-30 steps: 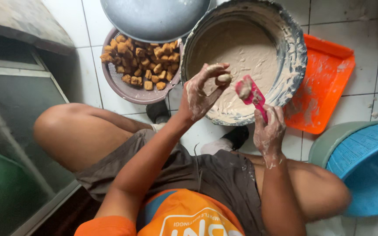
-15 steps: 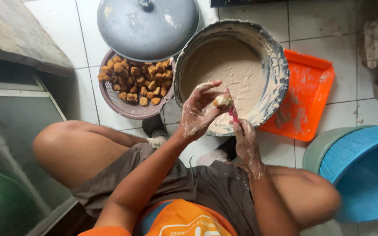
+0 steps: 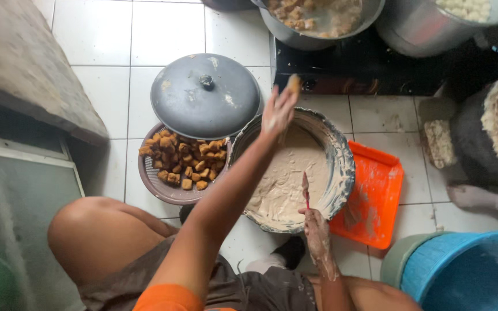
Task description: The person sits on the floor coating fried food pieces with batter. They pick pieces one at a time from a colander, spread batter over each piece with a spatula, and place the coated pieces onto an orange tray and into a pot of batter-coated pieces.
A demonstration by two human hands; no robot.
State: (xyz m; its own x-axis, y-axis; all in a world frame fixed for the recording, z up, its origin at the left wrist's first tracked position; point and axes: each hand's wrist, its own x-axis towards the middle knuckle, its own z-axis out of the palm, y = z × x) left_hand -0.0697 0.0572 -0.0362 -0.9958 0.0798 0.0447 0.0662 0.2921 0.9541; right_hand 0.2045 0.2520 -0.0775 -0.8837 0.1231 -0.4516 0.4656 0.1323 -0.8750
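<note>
A view straight down at a person sitting low on a white tiled floor (image 3: pixel 105 34), bare knees spread, an orange shirt at the bottom edge; at far left lies a grey stone slab (image 3: pixel 24 69); right of it a brownish basket (image 3: pixel 157 187) holds golden fried cubes (image 3: pixel 183 161), and a dark round lid (image 3: pixel 206 95) with a small knob rests half over the basket's far rim; just right of the basket stands a large metal bowl of pale batter (image 3: pixel 286 178), its rim smeared.

The left hand (image 3: pixel 278 112) is stretched out beyond the bowl's far rim, coated in batter, its fingers drawn together and pinching a small battered piece (image 3: pixel 293 83) at the fingertips; the piece is held up near a black stove (image 3: pixel 370 69) on which sits a pan of frying pieces (image 3: pixel 318 14); a grey metal pot (image 3: pixel 433 23) stands to the pan's right.

The right hand (image 3: pixel 316 227) hovers over the bowl's near rim, closed around a red-handled spatula (image 3: pixel 305 190) whose blade points up over the batter; right of the bowl an orange tray (image 3: pixel 376 196) lies flat, touching it; a blue basket (image 3: pixel 468 270) sits at lower right.

Half a second ago both hands met above the bowl's near side, the left cupping the piece against the spatula; now the left arm has reached far forward with the piece, well apart from the right hand, and the stove has come into view.
</note>
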